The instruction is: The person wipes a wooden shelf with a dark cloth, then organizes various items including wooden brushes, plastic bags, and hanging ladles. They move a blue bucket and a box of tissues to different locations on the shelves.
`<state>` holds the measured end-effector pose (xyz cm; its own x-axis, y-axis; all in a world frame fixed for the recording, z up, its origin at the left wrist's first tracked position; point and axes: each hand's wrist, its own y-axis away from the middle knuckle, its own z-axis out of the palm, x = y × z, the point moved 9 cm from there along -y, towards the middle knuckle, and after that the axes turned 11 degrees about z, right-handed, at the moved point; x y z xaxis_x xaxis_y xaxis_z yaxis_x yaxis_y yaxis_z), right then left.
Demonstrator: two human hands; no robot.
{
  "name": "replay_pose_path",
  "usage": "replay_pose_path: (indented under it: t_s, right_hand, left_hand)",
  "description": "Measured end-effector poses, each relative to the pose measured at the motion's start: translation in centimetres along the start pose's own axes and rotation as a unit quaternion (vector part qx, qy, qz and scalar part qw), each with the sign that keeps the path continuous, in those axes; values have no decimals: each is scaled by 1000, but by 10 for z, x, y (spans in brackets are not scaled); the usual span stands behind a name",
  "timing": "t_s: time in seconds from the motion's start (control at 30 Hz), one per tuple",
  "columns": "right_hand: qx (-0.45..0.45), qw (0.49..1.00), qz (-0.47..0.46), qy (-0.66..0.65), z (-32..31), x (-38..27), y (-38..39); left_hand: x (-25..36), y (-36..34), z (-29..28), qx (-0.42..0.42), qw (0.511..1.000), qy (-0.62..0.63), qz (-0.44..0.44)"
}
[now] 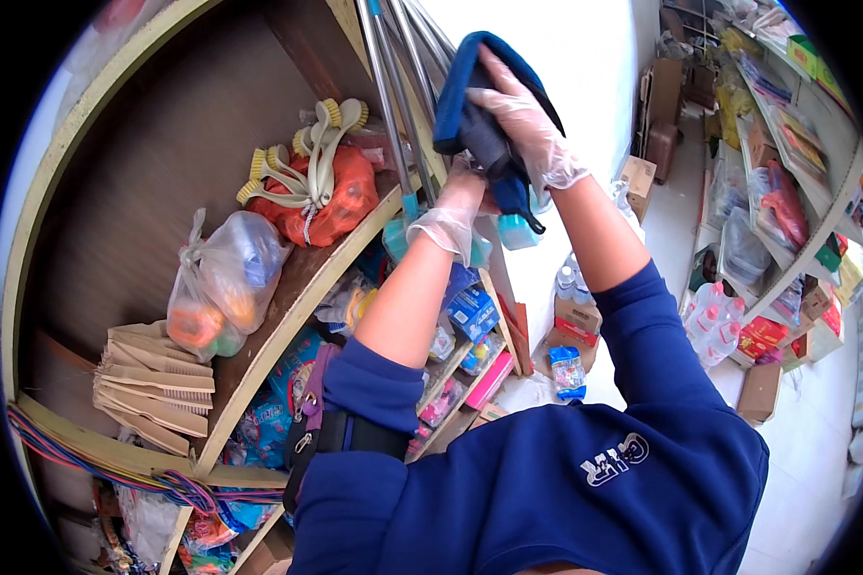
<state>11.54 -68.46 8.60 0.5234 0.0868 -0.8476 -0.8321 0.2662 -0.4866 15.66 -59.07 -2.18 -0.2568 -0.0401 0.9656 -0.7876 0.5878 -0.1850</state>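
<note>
A dark blue fabric item with a brighter blue edge and a dangling black strap is held up in front of me; its exact kind does not show. My right hand, in a clear plastic glove, grips it from the right, fingers stretched along its surface. My left hand, gloved likewise, is closed at its lower end, fingers partly hidden. Just left of the item, several metal poles with light blue fittings lean against the shelf, close to my left hand.
On the wooden shelf at left lie dish brushes, an orange-red bag, a knotted clear bag and brown paper pieces. Packaged goods fill the lower shelves. Bottles and boxes stand at right, beside another stocked shelf.
</note>
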Motion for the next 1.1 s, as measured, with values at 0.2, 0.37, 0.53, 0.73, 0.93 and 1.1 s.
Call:
replay_pose_path:
  t_s: [0.2, 0.37, 0.53, 0.73, 0.93, 1.1]
  right_hand:
    - [86, 944, -8, 319, -3, -1, -33]
    - [101, 931, 40, 349, -8, 14, -21]
    - [100, 919, 50, 377, -19, 23, 11]
    - [89, 901, 107, 410, -34, 48, 56]
    - [18, 889, 172, 423, -36, 47, 86]
    - [0, 880, 210, 426, -55, 62, 104]
  left_hand:
    - [11, 10, 3, 16, 998, 43, 36]
    - [4, 6, -4, 16, 999, -28, 3]
    - [-10, -4, -5, -26, 998, -56, 33]
    - [-4, -1, -10, -16, 991, -127, 22]
    - [8, -1, -1, -53, 984, 137, 96]
    - [14, 7, 9, -20, 995, 21, 93]
